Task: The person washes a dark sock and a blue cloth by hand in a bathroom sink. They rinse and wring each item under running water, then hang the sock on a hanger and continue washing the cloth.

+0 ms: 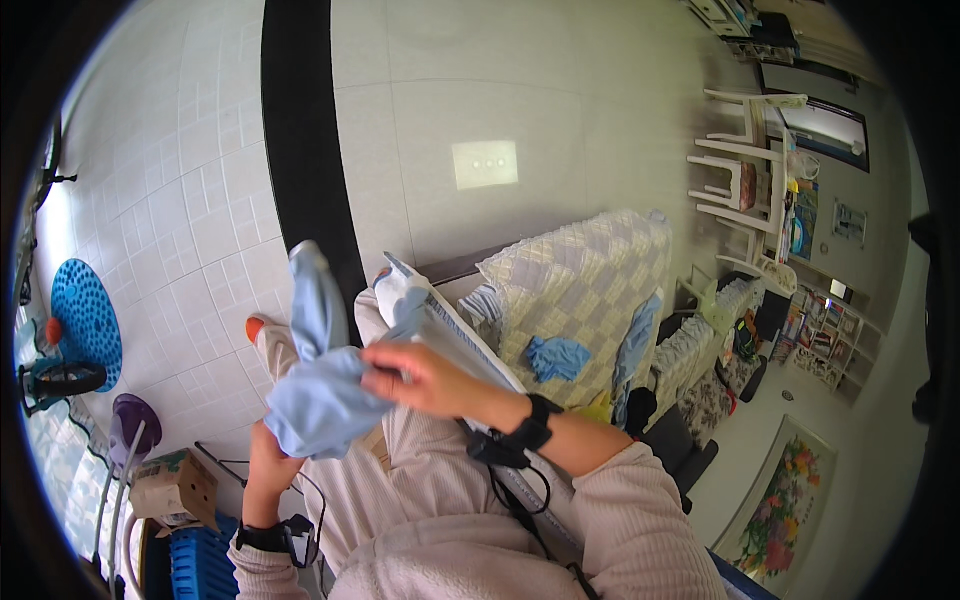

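Observation:
A crumpled light blue cloth garment (326, 405), with sleeve-like parts, is held up above my lap. My left hand (274, 457) grips its underside from below, with part of the hand hidden by the fabric. At its right edge, the fingers of my right hand (409, 379) are bent against the cloth; whether they pinch it is blurred. One long end of the garment points away over the black floor strip. Another blue end lies over a white ironing-board-like padded surface (480, 360) beside my leg.
On a quilted sofa cover (585, 270) lie a blue crumpled cloth (556, 358) and a longer blue garment (637, 341). To the left are a cardboard box (174, 491), a blue plastic crate (199, 559) and a purple bucket (135, 427). A black cable hangs near my wrist.

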`<action>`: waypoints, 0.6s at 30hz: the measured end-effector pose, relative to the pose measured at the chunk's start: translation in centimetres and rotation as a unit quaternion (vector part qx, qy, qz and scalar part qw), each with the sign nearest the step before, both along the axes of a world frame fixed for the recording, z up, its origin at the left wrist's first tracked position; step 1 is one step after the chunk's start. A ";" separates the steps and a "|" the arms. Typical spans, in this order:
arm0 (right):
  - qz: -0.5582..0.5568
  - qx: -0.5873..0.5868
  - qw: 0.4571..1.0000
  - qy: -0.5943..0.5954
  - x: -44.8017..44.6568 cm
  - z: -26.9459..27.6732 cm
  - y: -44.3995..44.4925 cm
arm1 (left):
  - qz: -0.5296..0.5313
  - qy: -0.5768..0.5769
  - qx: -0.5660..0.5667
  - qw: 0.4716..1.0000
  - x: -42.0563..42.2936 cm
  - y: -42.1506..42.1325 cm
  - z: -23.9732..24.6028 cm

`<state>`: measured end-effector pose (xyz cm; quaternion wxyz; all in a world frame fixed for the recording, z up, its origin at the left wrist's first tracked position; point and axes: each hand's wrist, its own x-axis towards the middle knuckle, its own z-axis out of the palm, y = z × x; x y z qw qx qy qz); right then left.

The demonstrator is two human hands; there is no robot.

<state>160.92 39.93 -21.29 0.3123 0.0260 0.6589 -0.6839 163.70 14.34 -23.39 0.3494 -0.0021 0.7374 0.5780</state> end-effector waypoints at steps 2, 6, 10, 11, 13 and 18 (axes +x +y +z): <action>-0.043 0.055 0.997 0.012 1.2 -4.9 2.7 | 0.029 -0.042 0.001 0.999 0.7 -1.0 0.5; -0.206 0.424 0.879 0.074 7.7 -14.3 12.3 | 0.106 -0.054 0.012 0.993 2.5 -3.8 2.6; -0.210 0.678 0.675 -0.202 18.0 -17.9 21.8 | 0.153 -0.083 -0.024 0.984 4.4 -6.4 3.3; -0.187 0.685 0.627 -0.320 20.3 -18.1 23.1 | 0.146 -0.090 -0.038 0.985 4.4 -6.7 3.0; -0.206 0.588 0.651 -0.433 23.9 -18.2 24.0 | 0.107 -0.071 -0.059 0.990 4.1 -7.0 2.5; -0.245 0.477 0.720 -0.440 26.9 -18.6 22.1 | 0.001 -0.035 -0.104 0.994 1.7 -5.3 2.4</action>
